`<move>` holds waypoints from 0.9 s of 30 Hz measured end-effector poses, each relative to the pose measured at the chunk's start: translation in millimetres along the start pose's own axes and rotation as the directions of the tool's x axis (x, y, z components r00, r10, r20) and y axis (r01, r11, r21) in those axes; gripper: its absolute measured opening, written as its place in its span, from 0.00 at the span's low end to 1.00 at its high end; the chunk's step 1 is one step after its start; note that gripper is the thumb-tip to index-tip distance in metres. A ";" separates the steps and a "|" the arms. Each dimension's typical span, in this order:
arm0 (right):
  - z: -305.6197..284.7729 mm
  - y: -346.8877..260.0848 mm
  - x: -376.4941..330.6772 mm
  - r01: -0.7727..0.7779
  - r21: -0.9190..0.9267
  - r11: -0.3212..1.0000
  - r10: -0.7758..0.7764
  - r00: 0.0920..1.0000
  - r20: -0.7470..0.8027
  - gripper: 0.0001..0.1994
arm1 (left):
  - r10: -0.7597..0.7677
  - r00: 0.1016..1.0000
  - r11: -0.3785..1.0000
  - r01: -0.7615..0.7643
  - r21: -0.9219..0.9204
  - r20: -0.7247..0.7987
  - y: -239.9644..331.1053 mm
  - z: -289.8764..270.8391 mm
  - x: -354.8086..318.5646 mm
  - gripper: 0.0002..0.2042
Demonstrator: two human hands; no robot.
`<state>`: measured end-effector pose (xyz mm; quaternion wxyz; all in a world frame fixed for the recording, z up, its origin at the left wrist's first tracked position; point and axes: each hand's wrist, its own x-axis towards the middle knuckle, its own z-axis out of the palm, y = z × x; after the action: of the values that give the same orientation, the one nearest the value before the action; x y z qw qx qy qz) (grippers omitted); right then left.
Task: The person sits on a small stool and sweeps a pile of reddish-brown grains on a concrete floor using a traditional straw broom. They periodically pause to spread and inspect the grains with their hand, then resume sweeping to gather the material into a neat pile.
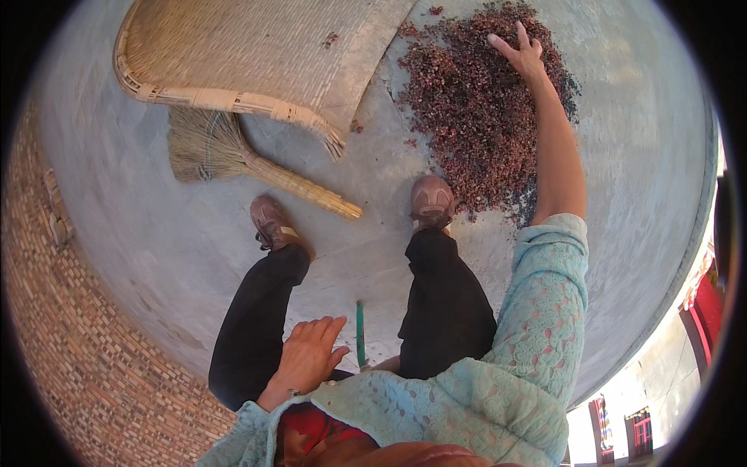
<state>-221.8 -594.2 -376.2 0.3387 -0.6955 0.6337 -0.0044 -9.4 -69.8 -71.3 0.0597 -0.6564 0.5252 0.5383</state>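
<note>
A heap of small dark red and black dried husks or berries (475, 117) lies on the grey concrete, far and to the right. My right hand (524, 56) reaches out to its far side, fingers spread over the heap; I see nothing held in it. Whether the fingertips touch the heap I cannot tell. Close to my body, by my left thigh, is my left hand (310, 352), its fingers stretched out and holding nothing. A thin green strip (360, 331) stands out just right of it, its lower end hidden near my legs.
A large woven scoop-shaped basket (257, 47) lies far left, with a few bits of the dark material on it. Partly beneath its rim is a straw hand broom (210, 144). My shoes (433, 201) stand on the concrete; brick paving (101, 350) borders it on the left.
</note>
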 end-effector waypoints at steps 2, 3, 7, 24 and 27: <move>35.4 -47.2 -12.7 0.043 -0.369 0.929 -0.020 0.998 0.067 0.49 | -0.025 1.000 1.000 0.025 0.002 -0.012 -0.2 2.2 0.0 0.28; 37.4 -64.4 -31.2 0.095 -0.479 0.873 -0.060 0.994 0.087 0.46 | -0.040 0.999 0.999 0.040 -0.002 -0.018 1.2 2.2 -1.6 0.28; 36.3 -36.4 -80.9 0.158 -0.327 0.932 -0.184 0.982 -0.052 0.33 | 0.002 0.999 1.000 -0.001 0.027 -0.054 -2.7 -0.2 -0.3 0.26; -2.8 47.7 -159.6 0.314 0.876 0.365 0.257 0.871 -0.419 0.20 | -0.011 0.998 0.999 0.013 0.039 -0.065 -0.7 6.4 -1.6 0.27; 0.4 33.2 -166.0 0.225 0.850 0.476 0.147 0.933 -0.329 0.24 | -0.011 0.998 0.999 0.013 0.031 -0.055 -0.5 4.5 -0.8 0.27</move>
<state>-283.4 -446.1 -322.1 0.5245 -0.4247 0.5754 -0.4620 -11.8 -66.1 -72.8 0.0588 -0.6731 0.5310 0.5115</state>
